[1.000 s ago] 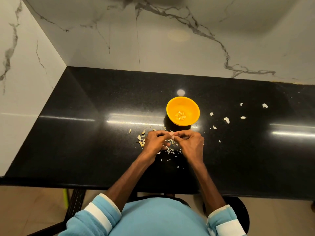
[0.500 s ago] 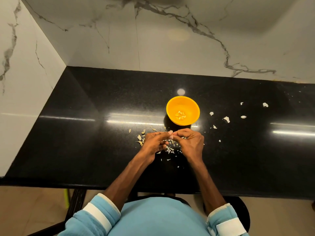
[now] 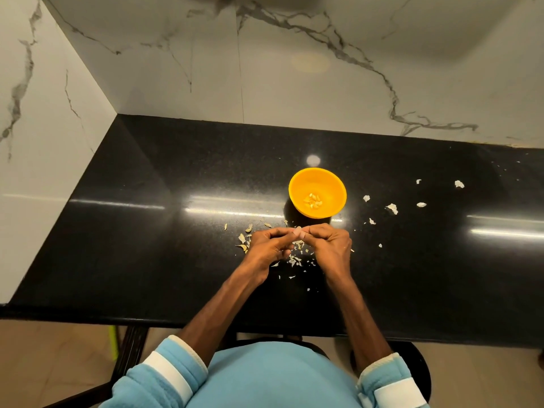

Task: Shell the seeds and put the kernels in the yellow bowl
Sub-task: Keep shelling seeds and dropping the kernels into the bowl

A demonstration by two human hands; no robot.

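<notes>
The fingertips (image 3: 291, 233) of both hands met in the middle of the frame, just below the bowl. The thumb and the first finger of each hand were pressed together and pinched between them a small pale seed (image 3: 298, 230), which was mostly hidden, so its shape could not be told. The other fingers of the left hand (image 3: 269, 247) were curled under the palm, and those of the right hand (image 3: 334, 245) were curled in the same way. Both hands hung a little over the counter, with the forearms coming up from the lower edge of the frame.

Under and between the hands lay many small shell pieces (image 3: 295, 259). Some bigger husks (image 3: 243, 239) lay just beside the left hand, on its left side. The yellow bowl (image 3: 297, 185) stood upright just above the hands, near the centre, and a few pale kernels (image 3: 313, 200) lay at its bottom. To the right of the bowl, well apart from the hands, white scraps (image 3: 391, 208) were scattered on the black counter (image 3: 147, 231). White marble walls (image 3: 294, 83) closed the upper part and the left side of the frame.
</notes>
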